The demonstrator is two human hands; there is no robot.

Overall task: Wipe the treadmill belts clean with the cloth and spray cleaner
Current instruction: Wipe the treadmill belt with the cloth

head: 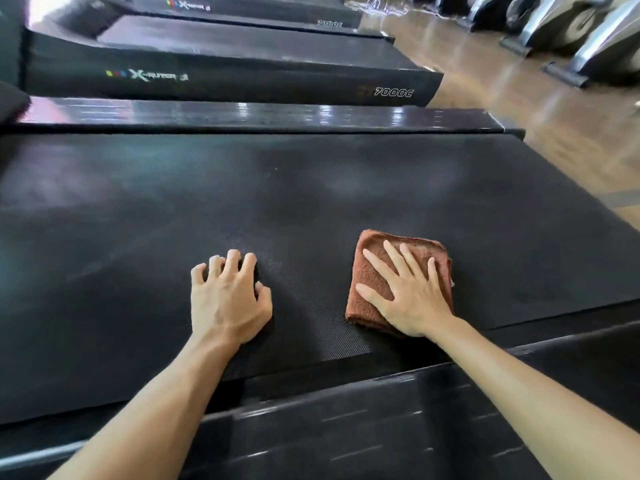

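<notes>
A black textured treadmill belt (pixel 311 188) fills the middle of the head view. A folded brown cloth (pixel 377 271) lies flat on the belt near its front edge, right of centre. My right hand (pixel 412 292) presses flat on the cloth with fingers spread. My left hand (pixel 228 296) rests on the bare belt to the left of the cloth, fingers curled with the tips touching the belt, holding nothing. No spray cleaner is in view.
A glossy black side rail (pixel 381 427) runs along the near edge under my forearms, and another rail (pixel 277 114) lies beyond the belt. More treadmills (pixel 242 64) stand further back. Wooden floor (pixel 519 98) and other machine bases (pixel 588 39) are at the upper right.
</notes>
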